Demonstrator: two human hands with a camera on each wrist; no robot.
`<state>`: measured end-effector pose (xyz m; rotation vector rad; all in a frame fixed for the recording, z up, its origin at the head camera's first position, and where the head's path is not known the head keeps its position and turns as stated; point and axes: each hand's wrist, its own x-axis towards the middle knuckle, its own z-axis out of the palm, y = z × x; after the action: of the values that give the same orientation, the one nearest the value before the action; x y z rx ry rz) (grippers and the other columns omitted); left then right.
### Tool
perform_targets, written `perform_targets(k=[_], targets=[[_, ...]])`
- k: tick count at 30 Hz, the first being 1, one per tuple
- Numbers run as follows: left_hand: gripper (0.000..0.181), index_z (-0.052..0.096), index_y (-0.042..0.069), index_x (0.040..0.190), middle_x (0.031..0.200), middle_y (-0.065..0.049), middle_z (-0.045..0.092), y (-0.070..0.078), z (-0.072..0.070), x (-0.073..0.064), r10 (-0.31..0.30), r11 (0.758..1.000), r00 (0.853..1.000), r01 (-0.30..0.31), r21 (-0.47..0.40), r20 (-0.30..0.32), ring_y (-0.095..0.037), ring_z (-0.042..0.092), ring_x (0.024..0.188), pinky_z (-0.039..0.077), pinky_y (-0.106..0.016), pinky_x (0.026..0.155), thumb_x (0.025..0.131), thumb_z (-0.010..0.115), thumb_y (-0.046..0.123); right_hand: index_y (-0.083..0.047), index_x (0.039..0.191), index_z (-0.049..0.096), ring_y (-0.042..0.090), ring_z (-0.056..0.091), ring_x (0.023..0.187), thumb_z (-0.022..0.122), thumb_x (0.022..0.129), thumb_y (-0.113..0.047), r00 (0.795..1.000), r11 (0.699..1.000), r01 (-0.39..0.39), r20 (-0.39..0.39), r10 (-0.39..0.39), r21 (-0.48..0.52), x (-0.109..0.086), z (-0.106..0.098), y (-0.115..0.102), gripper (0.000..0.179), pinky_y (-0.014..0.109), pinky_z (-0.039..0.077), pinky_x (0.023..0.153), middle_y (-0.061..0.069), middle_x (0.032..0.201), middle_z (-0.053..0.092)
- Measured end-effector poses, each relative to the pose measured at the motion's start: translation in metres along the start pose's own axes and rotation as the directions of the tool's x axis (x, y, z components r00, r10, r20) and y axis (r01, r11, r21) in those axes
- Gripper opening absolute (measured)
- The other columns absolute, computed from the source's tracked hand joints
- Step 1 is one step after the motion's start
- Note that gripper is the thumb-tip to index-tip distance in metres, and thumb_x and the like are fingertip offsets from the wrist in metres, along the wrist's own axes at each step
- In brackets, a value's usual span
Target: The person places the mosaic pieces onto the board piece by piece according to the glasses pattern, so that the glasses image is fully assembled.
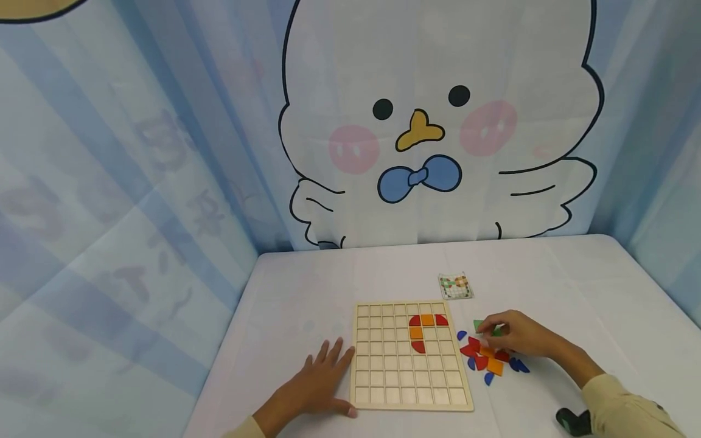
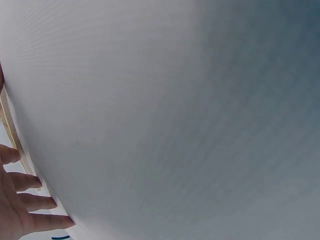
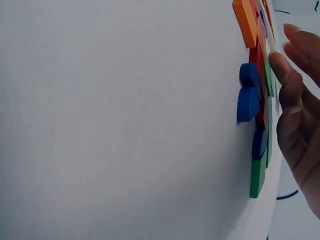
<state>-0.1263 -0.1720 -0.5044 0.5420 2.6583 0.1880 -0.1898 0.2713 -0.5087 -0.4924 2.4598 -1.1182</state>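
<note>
A wooden grid board (image 1: 383, 365) lies on the table, with red curved pieces (image 1: 418, 347) and orange square pieces (image 1: 427, 320) in its upper right cells. My left hand (image 1: 323, 383) rests beside the board's left edge with fingers spread, its fingertips touching the frame. In the left wrist view, the fingers (image 2: 37, 202) are extended. Over a pile of coloured pieces to the board's right is my right hand (image 1: 515, 333), its fingers bent loosely near a green piece (image 1: 478, 325). In the right wrist view, no piece shows between the fingers (image 3: 290, 85).
A small patterned card (image 1: 455, 286) lies behind the board. Blue pieces (image 1: 489, 378) and an orange square (image 1: 495, 366) are at the pile's near side. A dark object (image 1: 574, 421) is by the right sleeve. A printed curtain (image 1: 416, 219) stands behind the table.
</note>
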Motion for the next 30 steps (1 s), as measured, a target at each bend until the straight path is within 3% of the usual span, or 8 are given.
perform_targets(k=[7, 12, 30], targets=[[0.118, 0.027, 0.021, 0.160, 0.167, -0.017, 0.018, -0.0006, 0.0001, 0.0003, 0.005, 1.000, 1.000, -0.005, -0.002, 0.007, -0.047, 0.017, 0.152, 0.031, -0.071, 0.110, 0.067, 0.071, 0.078, -0.018, 0.104, 0.078, 0.011, 0.052, 0.074, 0.079, 0.087, -0.029, 1.000, 0.996, 0.031, 0.003, -0.030, -0.089, -0.0062, -0.0026, 0.0030, 0.020, 0.021, 0.047, 0.062, -0.003, 0.094, 0.066], [0.118, 0.027, 0.020, 0.160, 0.167, -0.018, 0.018, -0.0008, -0.0005, 0.0003, 0.012, 1.000, 1.000, -0.012, 0.001, 0.008, -0.048, 0.018, 0.151, 0.031, -0.072, 0.109, 0.067, 0.071, 0.078, -0.023, 0.103, 0.079, 0.009, 0.053, 0.082, 0.080, 0.086, -0.028, 0.998, 0.993, 0.057, 0.034, -0.054, -0.107, -0.0060, -0.0007, 0.0037, 0.018, 0.020, 0.050, 0.068, -0.004, 0.094, 0.061], [0.118, 0.027, 0.020, 0.160, 0.167, -0.018, 0.018, -0.0006, -0.0006, 0.0000, 0.012, 1.000, 1.000, -0.012, -0.008, 0.009, -0.048, 0.018, 0.151, 0.030, -0.072, 0.109, 0.067, 0.072, 0.077, -0.022, 0.106, 0.081, 0.008, 0.054, 0.082, 0.082, 0.083, -0.029, 0.998, 0.984, 0.051, 0.030, -0.046, -0.168, -0.0061, -0.0031, 0.0037, 0.024, 0.018, 0.053, 0.075, -0.007, 0.090, 0.060]])
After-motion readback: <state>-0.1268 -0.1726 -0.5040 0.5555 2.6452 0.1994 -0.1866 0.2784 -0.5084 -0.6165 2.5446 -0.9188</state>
